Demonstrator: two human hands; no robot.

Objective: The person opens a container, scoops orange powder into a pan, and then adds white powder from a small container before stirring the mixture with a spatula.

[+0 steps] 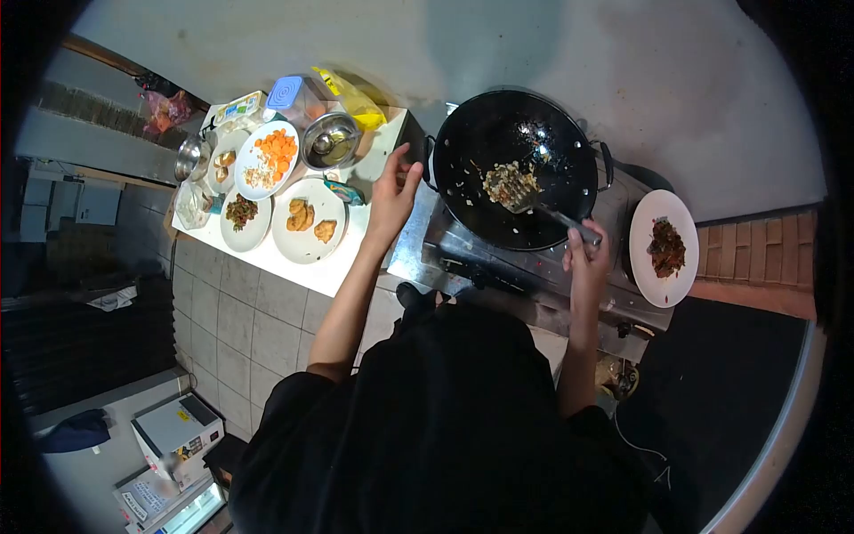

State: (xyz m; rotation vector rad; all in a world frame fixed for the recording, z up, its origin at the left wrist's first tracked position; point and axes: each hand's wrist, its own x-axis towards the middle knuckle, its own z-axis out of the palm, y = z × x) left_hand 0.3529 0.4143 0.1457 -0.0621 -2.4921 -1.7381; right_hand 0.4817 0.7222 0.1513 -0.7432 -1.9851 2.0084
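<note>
A black wok (463, 200) sits on the stove, with a mound of chopped, browned food (507, 181) in it. My right hand (589, 256) is closed around the handle of a metal spatula (556, 216), whose blade rests in that food. My left hand (396, 191) is raised just left of the wok's left handle (429, 163). Its fingers are apart and nothing shows in them; a small gap seems to separate it from the handle.
Left of the stove, a white table (311, 275) bears a plate of chopped carrots (267, 160), a plate of golden fried pieces (309, 221), a metal bowl (331, 141) and a yellow bag (354, 96). A white plate of dark red food (664, 249) stands right of the wok.
</note>
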